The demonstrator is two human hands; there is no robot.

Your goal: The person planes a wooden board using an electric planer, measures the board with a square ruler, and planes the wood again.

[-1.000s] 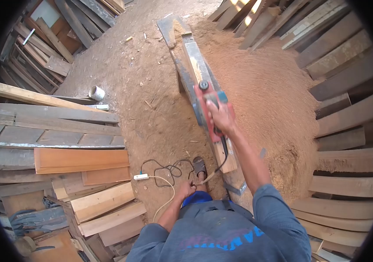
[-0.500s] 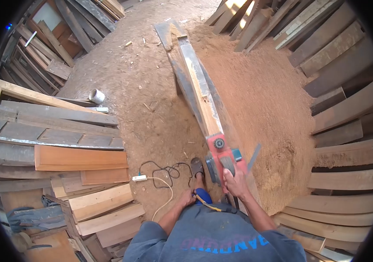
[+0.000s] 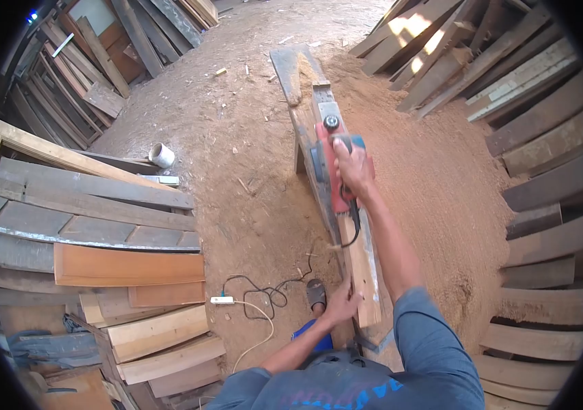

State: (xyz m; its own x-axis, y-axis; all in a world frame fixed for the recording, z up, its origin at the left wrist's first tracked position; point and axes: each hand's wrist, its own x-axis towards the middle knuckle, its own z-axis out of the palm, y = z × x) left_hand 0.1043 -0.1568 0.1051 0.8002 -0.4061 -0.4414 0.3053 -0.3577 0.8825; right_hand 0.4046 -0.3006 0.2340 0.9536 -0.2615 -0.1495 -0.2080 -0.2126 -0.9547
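Note:
A red electric planer [image 3: 336, 181] rests on a long wooden beam [image 3: 362, 273], towards its far end. My right hand [image 3: 353, 167] is closed round the planer's handle, with that arm stretched forward. Low on the beam's left side, near its closest end, my left hand [image 3: 343, 303] grips the edge; part of its fingers is hidden. A black cord [image 3: 357, 229] curves from the back of the planer down across the beam. Under the beam lies a dark, worn bench board [image 3: 284, 65], its far end dusted with shavings.
Sawdust [image 3: 435, 205] covers the ground at right. Stacked boards [image 3: 131, 266] line the left, and leaning planks [image 3: 544, 184] the right. A white power strip [image 3: 222, 300] with cords lies on the ground near my sandalled foot [image 3: 316, 294]. A white bucket [image 3: 162, 155] lies further off.
My right hand has pushed the planer forward along the beam, from its near part towards the far end. My left hand has left the cord by my leg and moved to the beam's side.

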